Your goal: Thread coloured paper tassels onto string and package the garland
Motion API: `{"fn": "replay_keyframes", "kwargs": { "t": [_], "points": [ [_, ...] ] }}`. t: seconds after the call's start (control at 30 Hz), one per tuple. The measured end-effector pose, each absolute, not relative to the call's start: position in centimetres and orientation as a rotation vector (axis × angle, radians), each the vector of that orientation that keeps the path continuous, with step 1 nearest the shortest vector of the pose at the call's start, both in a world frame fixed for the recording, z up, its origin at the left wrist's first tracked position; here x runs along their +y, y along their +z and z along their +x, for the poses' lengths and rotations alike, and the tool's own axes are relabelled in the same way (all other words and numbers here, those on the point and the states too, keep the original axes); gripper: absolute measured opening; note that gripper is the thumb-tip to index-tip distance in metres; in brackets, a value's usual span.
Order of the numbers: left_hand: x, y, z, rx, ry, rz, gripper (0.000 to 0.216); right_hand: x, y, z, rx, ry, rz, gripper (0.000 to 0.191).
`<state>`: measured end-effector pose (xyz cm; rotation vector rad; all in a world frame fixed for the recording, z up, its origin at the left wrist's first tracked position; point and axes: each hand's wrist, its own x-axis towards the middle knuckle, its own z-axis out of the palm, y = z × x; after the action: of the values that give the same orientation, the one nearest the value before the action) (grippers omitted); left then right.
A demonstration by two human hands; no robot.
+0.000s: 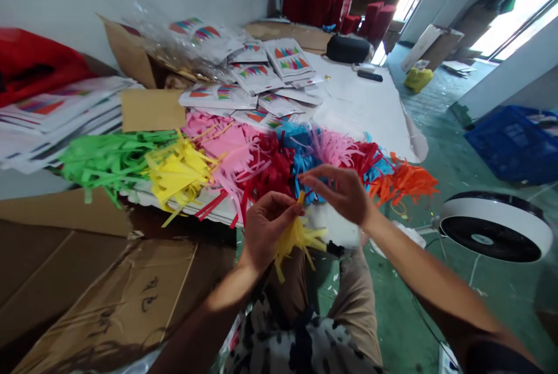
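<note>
My left hand (pixel 267 227) is closed, its thumb and forefinger pinching the twisted top of a yellow tassel (pixel 297 241). The cut strips of this tassel hang and spread below the fingers, above my lap. Just to the right and slightly higher, my right hand (pixel 339 191) has its fingers stretched out, and I see nothing held in it. Along the table's near edge lie heaps of fringed strips: green (pixel 107 159), yellow (pixel 179 171), pink (pixel 229 150), dark red (pixel 272 165), blue (pixel 305 160) and orange (pixel 403 179).
Printed packets (pixel 257 75) are piled behind the strips on the white table (pixel 361 101), with a black case (pixel 347 49) farther back. A cardboard box (pixel 131 298) stands at lower left. To the right are a white fan (pixel 497 226) and a blue crate (pixel 514 141).
</note>
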<state>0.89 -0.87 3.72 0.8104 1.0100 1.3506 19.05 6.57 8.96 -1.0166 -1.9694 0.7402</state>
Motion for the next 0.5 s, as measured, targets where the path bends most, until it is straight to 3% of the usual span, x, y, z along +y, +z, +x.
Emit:
{"fn": "replay_keyframes", "kwargs": {
  "t": [0.1,0.2,0.3,0.5],
  "points": [
    [-0.4,3.3,0.1,1.036,1.312,0.759,0.034,14.5,8.8,21.1,-1.926,0.296,-1.303,0.027],
    [-0.3,2.9,-0.5,1.036,1.185,0.741,0.034,22.4,8.1,23.7,-1.938,0.028,-1.866,0.035],
    [-0.1,2.7,-0.7,1.005,1.099,0.682,0.033,27.6,6.8,25.1,-1.976,0.018,-2.165,0.036],
    [0.8,2.0,-0.1,0.940,1.083,0.595,0.038,30.4,4.9,24.5,-2.014,0.053,-2.283,0.026]
  ]
}}
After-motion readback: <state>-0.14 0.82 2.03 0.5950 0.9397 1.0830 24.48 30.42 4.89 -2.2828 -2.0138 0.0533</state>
